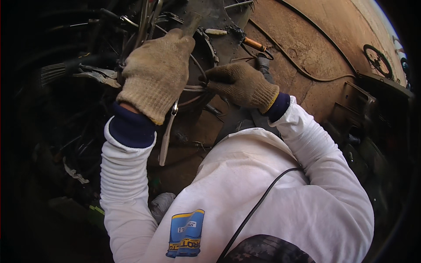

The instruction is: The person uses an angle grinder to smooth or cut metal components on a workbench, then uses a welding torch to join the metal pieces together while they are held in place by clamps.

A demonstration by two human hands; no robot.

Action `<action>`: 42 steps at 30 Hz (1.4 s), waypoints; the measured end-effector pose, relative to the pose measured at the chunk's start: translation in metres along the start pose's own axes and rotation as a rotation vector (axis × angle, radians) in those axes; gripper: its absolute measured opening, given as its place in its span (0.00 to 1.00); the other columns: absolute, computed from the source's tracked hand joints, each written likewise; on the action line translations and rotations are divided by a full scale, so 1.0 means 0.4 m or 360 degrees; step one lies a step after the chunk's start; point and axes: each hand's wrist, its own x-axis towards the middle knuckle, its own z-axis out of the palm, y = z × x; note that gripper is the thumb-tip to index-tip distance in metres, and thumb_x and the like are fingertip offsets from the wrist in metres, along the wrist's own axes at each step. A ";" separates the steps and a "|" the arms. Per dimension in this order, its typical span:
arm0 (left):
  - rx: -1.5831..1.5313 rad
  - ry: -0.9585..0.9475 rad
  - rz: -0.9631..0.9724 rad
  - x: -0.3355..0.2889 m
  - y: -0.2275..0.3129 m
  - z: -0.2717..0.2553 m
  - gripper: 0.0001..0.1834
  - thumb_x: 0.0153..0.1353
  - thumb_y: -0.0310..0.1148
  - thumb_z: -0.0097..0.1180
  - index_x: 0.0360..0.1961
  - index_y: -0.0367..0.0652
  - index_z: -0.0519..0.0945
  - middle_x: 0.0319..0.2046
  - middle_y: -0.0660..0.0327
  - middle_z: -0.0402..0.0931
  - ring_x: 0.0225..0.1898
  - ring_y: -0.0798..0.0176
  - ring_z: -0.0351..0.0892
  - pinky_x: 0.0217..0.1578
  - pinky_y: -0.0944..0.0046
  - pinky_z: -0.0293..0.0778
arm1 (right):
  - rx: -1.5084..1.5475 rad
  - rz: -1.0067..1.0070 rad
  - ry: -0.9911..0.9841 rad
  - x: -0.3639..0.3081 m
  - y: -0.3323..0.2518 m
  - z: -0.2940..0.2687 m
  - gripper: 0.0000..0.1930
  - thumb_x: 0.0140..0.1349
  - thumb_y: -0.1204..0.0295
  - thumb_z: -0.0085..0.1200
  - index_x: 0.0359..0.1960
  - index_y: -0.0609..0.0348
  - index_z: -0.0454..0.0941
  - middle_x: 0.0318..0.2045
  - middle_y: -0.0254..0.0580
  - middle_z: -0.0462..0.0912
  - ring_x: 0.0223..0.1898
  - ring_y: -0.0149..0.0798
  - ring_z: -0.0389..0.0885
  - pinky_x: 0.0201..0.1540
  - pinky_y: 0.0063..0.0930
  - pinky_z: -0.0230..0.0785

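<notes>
My left hand [155, 72], in a tan knit glove, is closed over the dark clutter at upper left. A flat grey-brown piece [191, 24] sticks out beyond its fingers; the grip itself is hidden under the glove. To the right, my right hand [243, 84], gloved alike, has its thumb and fingers pinched on a thin cable [195, 87] that loops up between the hands. Locking pliers [100, 75] lie left of my left hand. Below that wrist hangs a narrow tool with a metal clip end [165, 142].
A dark metal plate [219, 48] carries a pale stub [215, 32] and a copper-orange handle [254, 44]. A long hose [302, 70] curves across the rusty brown floor [307, 39]. A wire brush [53, 72] is at far left, a spoked wheel [377, 62] at far right.
</notes>
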 end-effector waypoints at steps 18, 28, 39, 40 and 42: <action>-0.0440 -0.0252 -0.0291 0.014 0.021 -0.051 0.23 0.58 0.22 0.62 0.56 0.45 0.78 0.59 0.58 0.76 0.36 0.54 0.88 0.36 0.58 0.86 | 0.0006 -0.0143 -0.0385 0.056 0.004 -0.055 0.18 0.66 0.58 0.59 0.52 0.54 0.86 0.43 0.52 0.88 0.45 0.55 0.87 0.49 0.44 0.80; -0.0342 0.0075 -0.0208 0.000 0.009 -0.049 0.16 0.63 0.26 0.64 0.51 0.54 0.85 0.53 0.69 0.86 0.41 0.62 0.89 0.39 0.68 0.85 | 0.0842 0.0184 -0.0364 0.044 0.040 -0.117 0.19 0.69 0.62 0.57 0.58 0.58 0.83 0.47 0.45 0.89 0.44 0.39 0.88 0.52 0.34 0.79; -0.0395 0.0228 0.0022 -0.007 -0.011 -0.006 0.11 0.69 0.30 0.58 0.50 0.45 0.85 0.55 0.57 0.85 0.49 0.52 0.88 0.51 0.60 0.84 | 0.1194 0.0185 0.0310 -0.077 0.162 -0.070 0.16 0.69 0.68 0.59 0.56 0.59 0.84 0.41 0.37 0.88 0.35 0.25 0.85 0.36 0.18 0.78; -0.0453 0.0195 -0.0002 -0.010 -0.012 0.000 0.12 0.69 0.30 0.57 0.51 0.45 0.85 0.56 0.57 0.84 0.50 0.51 0.88 0.52 0.60 0.83 | 0.1137 0.0200 0.0326 -0.083 0.152 -0.060 0.17 0.69 0.67 0.59 0.56 0.59 0.85 0.41 0.37 0.88 0.35 0.25 0.85 0.37 0.18 0.78; -0.0559 0.0129 -0.0051 -0.013 -0.017 0.002 0.12 0.70 0.30 0.55 0.51 0.44 0.84 0.56 0.56 0.84 0.52 0.50 0.87 0.53 0.59 0.83 | 0.1026 0.0221 0.0356 -0.089 0.117 -0.044 0.17 0.68 0.66 0.59 0.56 0.58 0.85 0.41 0.37 0.88 0.36 0.25 0.85 0.39 0.19 0.78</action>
